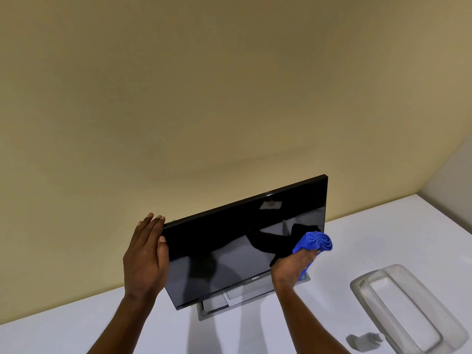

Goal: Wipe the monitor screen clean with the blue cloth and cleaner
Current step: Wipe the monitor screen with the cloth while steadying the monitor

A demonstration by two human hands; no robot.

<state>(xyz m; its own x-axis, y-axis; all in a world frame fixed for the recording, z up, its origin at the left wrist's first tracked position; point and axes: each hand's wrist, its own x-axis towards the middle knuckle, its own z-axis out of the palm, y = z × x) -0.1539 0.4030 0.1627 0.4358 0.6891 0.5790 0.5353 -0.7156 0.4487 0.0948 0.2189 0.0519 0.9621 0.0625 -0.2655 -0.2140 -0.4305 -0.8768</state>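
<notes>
A black flat monitor [229, 241] stands on its grey base [250, 297] on a white table, screen dark and reflective. My left hand [146, 256] holds the monitor's left edge, fingers behind the top corner and thumb on the front bezel. My right hand [293, 265] grips a bunched blue cloth [315, 241] and presses it against the screen's right side, near the right edge. No cleaner bottle is in view.
A clear plastic tray [408, 307] lies on the white table [357, 238] at the right. A small grey object [364, 341] sits at its near left corner. A beige wall [204, 98] rises directly behind the monitor.
</notes>
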